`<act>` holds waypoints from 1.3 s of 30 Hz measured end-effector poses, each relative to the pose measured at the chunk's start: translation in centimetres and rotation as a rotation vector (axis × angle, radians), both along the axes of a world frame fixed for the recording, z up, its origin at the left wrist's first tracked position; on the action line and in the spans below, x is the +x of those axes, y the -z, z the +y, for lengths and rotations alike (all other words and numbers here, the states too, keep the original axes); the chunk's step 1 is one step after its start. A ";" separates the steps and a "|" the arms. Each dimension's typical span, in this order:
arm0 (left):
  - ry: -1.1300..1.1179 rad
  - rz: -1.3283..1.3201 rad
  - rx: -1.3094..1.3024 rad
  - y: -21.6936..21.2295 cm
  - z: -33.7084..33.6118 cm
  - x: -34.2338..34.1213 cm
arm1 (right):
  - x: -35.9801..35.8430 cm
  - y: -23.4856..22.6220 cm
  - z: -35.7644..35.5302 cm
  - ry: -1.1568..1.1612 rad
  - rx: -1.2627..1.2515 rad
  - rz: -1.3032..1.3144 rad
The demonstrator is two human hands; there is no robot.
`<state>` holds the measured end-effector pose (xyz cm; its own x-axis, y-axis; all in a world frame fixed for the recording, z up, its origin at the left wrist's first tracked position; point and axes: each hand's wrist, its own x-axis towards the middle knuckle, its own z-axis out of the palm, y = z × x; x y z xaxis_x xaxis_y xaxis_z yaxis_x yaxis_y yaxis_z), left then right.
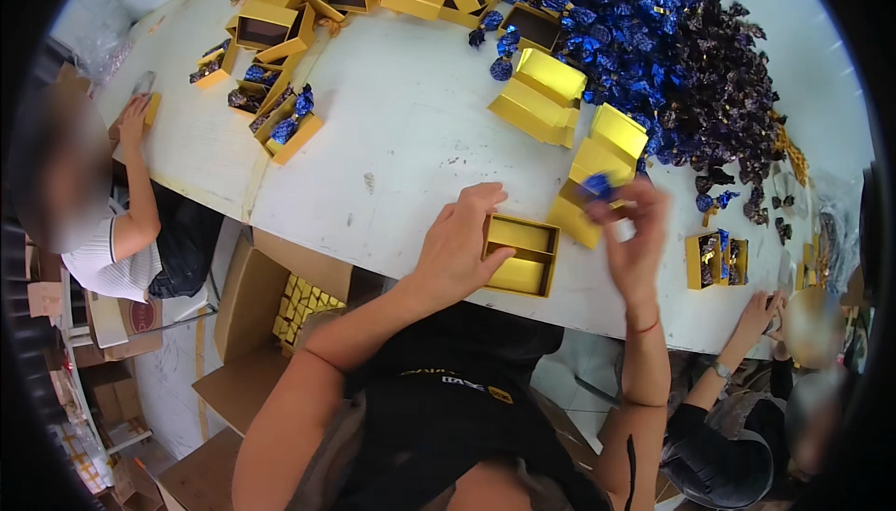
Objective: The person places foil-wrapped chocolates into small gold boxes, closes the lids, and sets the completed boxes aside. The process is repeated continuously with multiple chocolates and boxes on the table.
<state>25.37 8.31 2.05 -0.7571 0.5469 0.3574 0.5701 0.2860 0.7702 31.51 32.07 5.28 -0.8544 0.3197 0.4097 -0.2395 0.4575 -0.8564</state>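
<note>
Box [520, 252] between left hand [460, 248] and right hand [637, 226]
Left spread against its edge; right pinching blue candy [595, 186].

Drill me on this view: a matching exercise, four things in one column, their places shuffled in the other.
1. Single blue foil-wrapped piece
2. Rectangular gold two-compartment box
3. Heap of dark purple foil-wrapped pieces
4. Open brown cardboard carton

A. At the left hand
B. Below the white table
C. In the right hand
D. Beside the blue heap

Pairs: 1-C, 2-A, 3-D, 4-B
</note>
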 end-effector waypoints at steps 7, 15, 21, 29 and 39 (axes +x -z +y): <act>0.020 0.057 -0.033 0.2 0.3 0.3 | 1.1 0.4 -4.3 -0.333 0.457 -0.087; 0.114 0.130 -0.242 -1.1 0.7 -0.4 | -2.7 5.3 17.0 0.732 0.096 -0.022; 0.086 0.130 -0.191 -0.5 0.0 -0.1 | -6.7 7.4 19.2 0.795 0.215 -0.228; 0.114 0.113 -0.144 0.4 -0.2 -0.3 | 1.7 0.6 3.1 0.066 -0.345 0.149; 0.441 -0.096 -0.057 0.3 -0.4 0.4 | 6.0 2.0 -4.1 -0.478 0.627 -0.043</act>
<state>25.73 7.90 1.80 -0.4753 0.8413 0.2574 0.5738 0.0746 0.8156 37.47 27.97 3.28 -0.8601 -0.3659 0.3554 -0.5044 0.7142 -0.4853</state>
